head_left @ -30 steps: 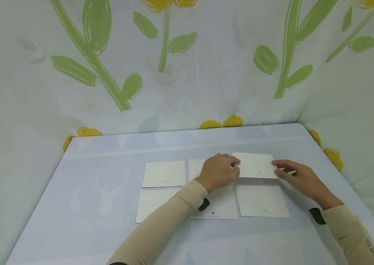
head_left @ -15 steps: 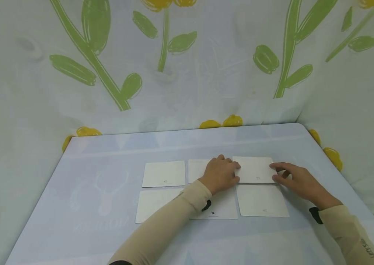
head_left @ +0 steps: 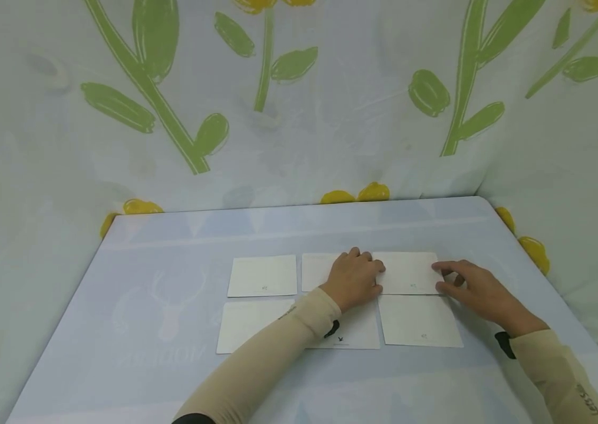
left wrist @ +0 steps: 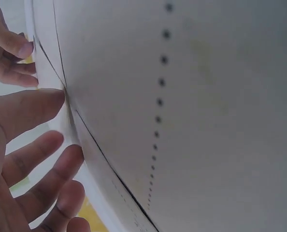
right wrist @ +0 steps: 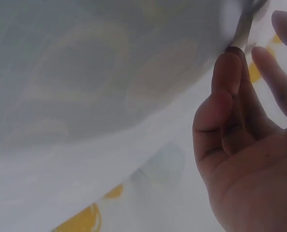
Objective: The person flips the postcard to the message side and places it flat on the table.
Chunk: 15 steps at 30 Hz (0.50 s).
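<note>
A white paper card point(head_left: 405, 273) with a small print near its front edge lies flat at the back right of a group of similar cards. My left hand point(head_left: 353, 278) holds its left edge with thumb and forefinger. At its right edge my right hand point(head_left: 476, 290) holds it between thumb and fingers. In the left wrist view the left thumb point(left wrist: 37, 108) meets the card edge, with the other fingers spread below. The right fingers point(right wrist: 225, 79) are bent in the right wrist view, where the card itself is hard to make out.
Directly in front lies another white card point(head_left: 420, 321). More cards lie to the left: one at the back left point(head_left: 263, 277), a front-left card point(head_left: 248, 324), and two middle cards partly under my left arm. The pale blue table point(head_left: 145, 383) meets a flower-patterned curtain point(head_left: 330, 129).
The card between my hands has come down from a raised, tilted pose to lie flat behind the front-right card. Both hands lowered slightly with it and keep to its edges.
</note>
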{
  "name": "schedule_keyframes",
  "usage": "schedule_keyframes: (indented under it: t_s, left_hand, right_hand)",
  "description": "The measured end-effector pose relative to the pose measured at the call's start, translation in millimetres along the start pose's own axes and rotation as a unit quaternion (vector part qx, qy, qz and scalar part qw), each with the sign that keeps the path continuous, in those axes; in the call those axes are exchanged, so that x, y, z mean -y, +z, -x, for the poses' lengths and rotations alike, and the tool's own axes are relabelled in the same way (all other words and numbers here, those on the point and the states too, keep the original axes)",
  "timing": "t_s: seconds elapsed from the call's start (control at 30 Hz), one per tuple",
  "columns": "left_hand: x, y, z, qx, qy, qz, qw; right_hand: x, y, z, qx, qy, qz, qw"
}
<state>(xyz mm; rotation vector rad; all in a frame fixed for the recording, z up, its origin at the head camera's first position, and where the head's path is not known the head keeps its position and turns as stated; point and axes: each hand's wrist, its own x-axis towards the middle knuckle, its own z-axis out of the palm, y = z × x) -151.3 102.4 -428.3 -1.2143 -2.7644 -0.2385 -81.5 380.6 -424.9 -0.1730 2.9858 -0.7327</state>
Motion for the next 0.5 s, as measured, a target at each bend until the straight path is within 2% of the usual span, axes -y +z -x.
schedule_keyframes:
  t_s: [0.13, 0.27, 0.37, 0.5]
  left_hand:
    - [5.4, -4.6, 2.2, -0.007, -0.009, 0.016, 0.9998]
    - [16.5, -16.2, 7.7, -0.056, -0.006, 0.025, 0.9981]
    - [26.1, -31.1, 16.6, -0.096, 0.002, 0.003, 0.9954]
    - [40.6, -53.2, 35.6, -0.130, -0.002, -0.050, 0.9902]
  right_hand:
    - [1, 0, -1, -0.005, -0.003, 0.009, 1.000]
    - [4, -3, 3, -0.047, -0.014, 0.023, 0.999]
    - [7, -6, 9, -0.100, -0.047, 0.021, 0.994]
    - [14, -10, 14, -0.153, -0.080, 0.003, 0.985]
